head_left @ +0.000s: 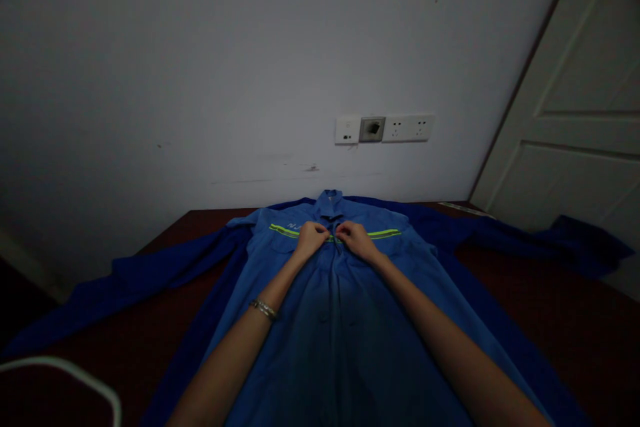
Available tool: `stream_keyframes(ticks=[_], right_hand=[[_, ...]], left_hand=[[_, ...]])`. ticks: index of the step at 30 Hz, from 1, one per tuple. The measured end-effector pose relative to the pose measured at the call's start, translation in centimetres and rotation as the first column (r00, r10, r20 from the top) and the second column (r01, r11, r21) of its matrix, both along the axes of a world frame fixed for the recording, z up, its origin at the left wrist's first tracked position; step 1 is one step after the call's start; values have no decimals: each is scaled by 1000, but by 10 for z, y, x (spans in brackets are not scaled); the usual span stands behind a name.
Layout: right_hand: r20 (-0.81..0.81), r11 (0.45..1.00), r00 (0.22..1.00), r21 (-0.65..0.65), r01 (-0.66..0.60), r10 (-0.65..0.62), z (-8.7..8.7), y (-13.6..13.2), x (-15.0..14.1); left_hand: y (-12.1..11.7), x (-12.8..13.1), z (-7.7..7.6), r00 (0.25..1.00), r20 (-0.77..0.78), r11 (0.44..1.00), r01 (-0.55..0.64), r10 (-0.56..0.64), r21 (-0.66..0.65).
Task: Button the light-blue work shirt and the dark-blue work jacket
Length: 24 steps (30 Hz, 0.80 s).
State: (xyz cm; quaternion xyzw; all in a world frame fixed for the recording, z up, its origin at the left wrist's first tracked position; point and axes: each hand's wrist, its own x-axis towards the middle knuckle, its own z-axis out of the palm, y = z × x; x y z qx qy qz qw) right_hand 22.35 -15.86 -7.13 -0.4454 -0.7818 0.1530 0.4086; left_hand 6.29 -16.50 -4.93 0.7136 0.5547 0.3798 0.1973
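One light-blue shirt (310,347), flanked by dark-blue cloth (175,267), reaches the worktop's (205,220) far edge. Left hand (313,235) and right hand (354,239) pinch its placket (333,293); two forearms (430,315) partly obstruct view.

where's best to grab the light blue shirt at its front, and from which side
Probably the middle front strip, level with the yellow stripe, pinched from above and the near side. The light blue shirt lies front up, collar toward the wall, so that strip runs from far to near; the left hand and right hand are at that spot.
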Motion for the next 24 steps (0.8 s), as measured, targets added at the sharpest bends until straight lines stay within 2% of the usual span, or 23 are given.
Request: stream_keyframes(ticks=[6,13,24], right_hand=[[103,998,994,53,39,-44,2,-6,-2],[157,997,987,60,39,-48,1,-7,-2],[171,998,985,57,14,-24,1,-7,-2]], left_hand=[[-2,0,4,999,-41,994,16,-21,-111],[-1,4,-3,999,43,983,6,2,-181],[-1,2,-10,980,199,970,77,-31,-229]])
